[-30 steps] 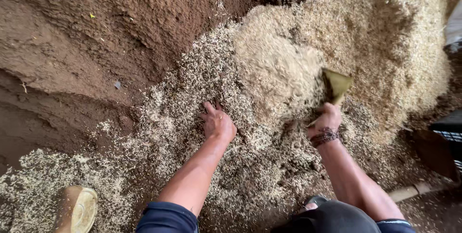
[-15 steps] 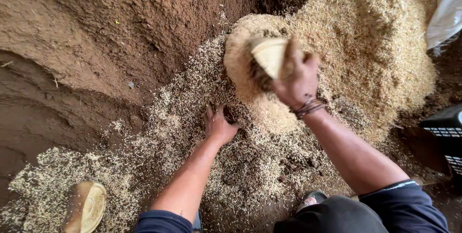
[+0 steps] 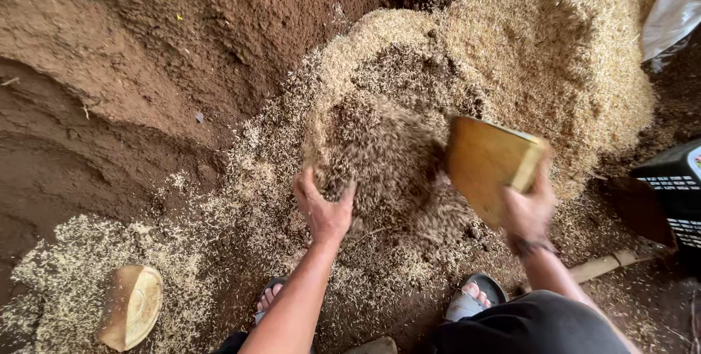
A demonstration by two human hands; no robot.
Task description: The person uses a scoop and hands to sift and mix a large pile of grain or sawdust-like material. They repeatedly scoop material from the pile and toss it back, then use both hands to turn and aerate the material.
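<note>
My right hand (image 3: 527, 211) grips a yellow-brown scoop (image 3: 488, 165), tilted with its open side facing left, beside a falling stream of dark mixed husk (image 3: 380, 149). My left hand (image 3: 325, 208) is pressed into that loose mix at the foot of the heap, fingers spread and partly buried. A large mound of pale rice husk (image 3: 555, 54) rises behind both hands. My feet in sandals (image 3: 476, 297) stand just below the hands.
A bank of brown soil (image 3: 146, 69) fills the left and top. A second yellow scoop (image 3: 131, 306) lies on scattered husk at the lower left. A black crate (image 3: 675, 193) stands at the right edge, a white sack (image 3: 675, 3) at the upper right.
My right hand lifted the scoop from the husk mound, swung it left, then tipped it out; dark husk mix now falls by my left hand, which stayed in the pile.
</note>
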